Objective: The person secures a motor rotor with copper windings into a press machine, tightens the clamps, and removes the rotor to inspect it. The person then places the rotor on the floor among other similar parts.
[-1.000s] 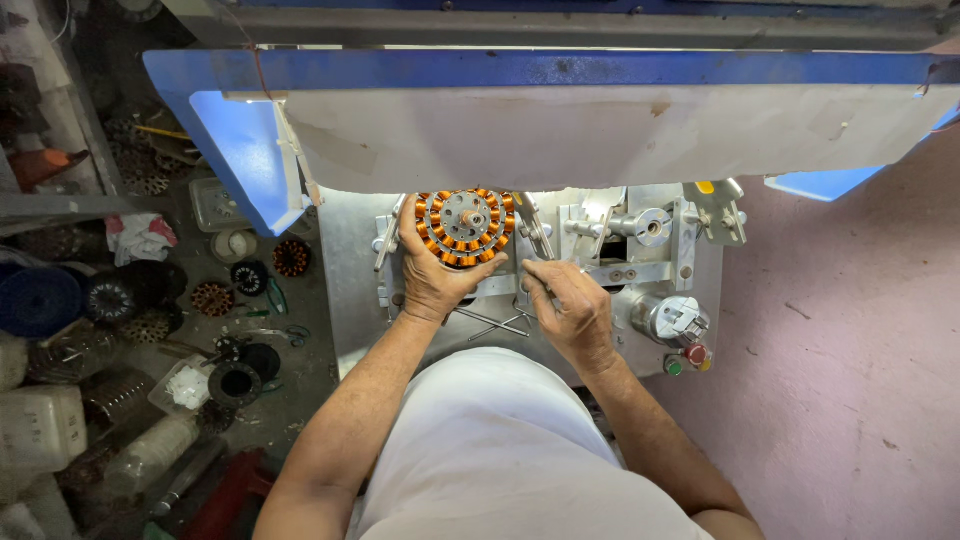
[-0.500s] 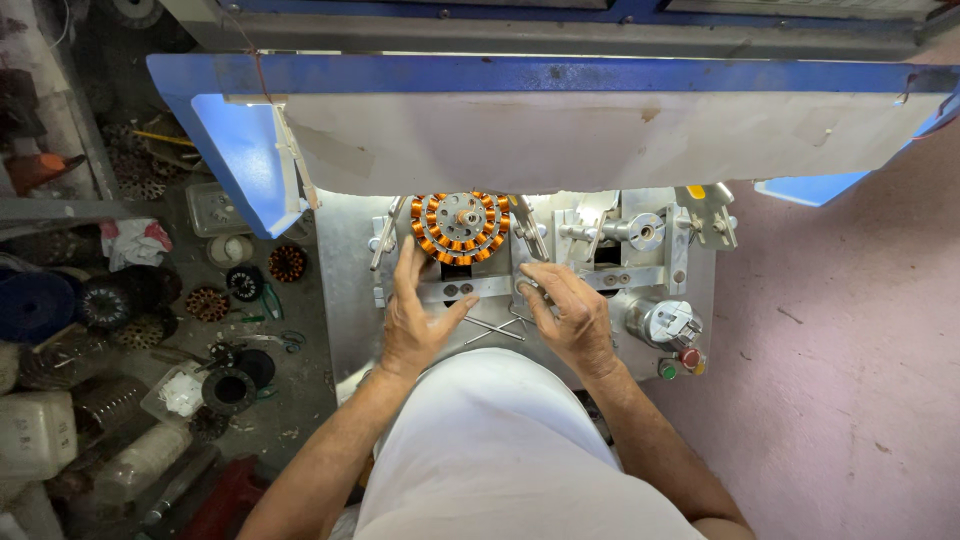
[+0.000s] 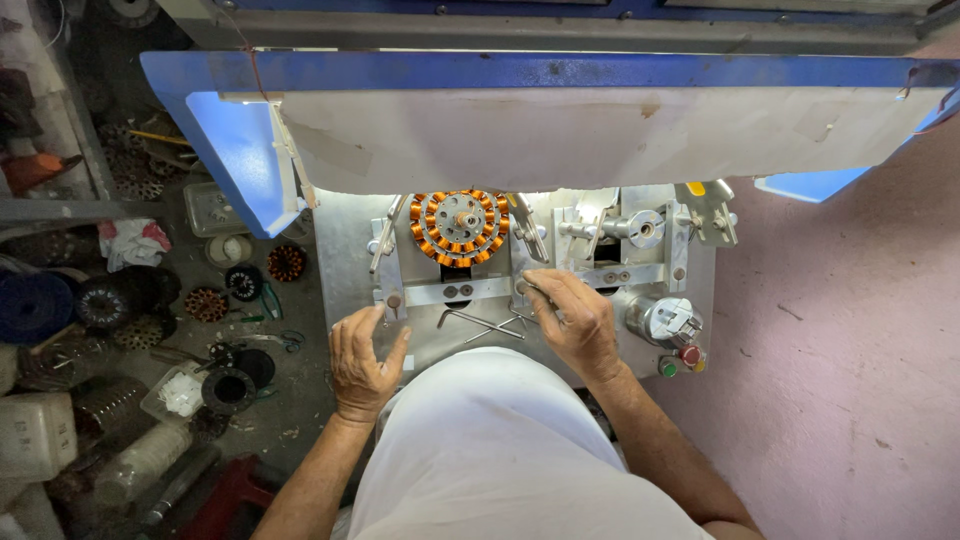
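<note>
Fingers of the left hand (image 3: 362,355) lie loosely spread and slightly curled on the near left part of the grey metal machine plate (image 3: 345,260), holding nothing. Fingers of the right hand (image 3: 575,320) are bent, their tips gathered near the right end of the flat silver clamp bar (image 3: 455,292); whether they pinch anything cannot be told. One round stator with orange copper coils around a silver hub (image 3: 459,226) sits on the far side of the plate, just beyond the clamp bar and apart from both hands. Two thin bent metal rods (image 3: 482,323) lie crossed on the plate between the hands. Right of the stator stands one silver winding fixture with a round spindle (image 3: 640,228). Near the right hand: one silver cylindrical knob (image 3: 665,320), one red button (image 3: 690,354) and one green button (image 3: 668,369). A white panel (image 3: 600,130) with a blue frame (image 3: 520,70) overhangs the far side. On the dark floor to the left lie at least two further copper-wound stators (image 3: 287,262), one blue spool (image 3: 30,305) and one clear plastic bottle (image 3: 140,460). The floor to the right is pink (image 3: 850,330).
</note>
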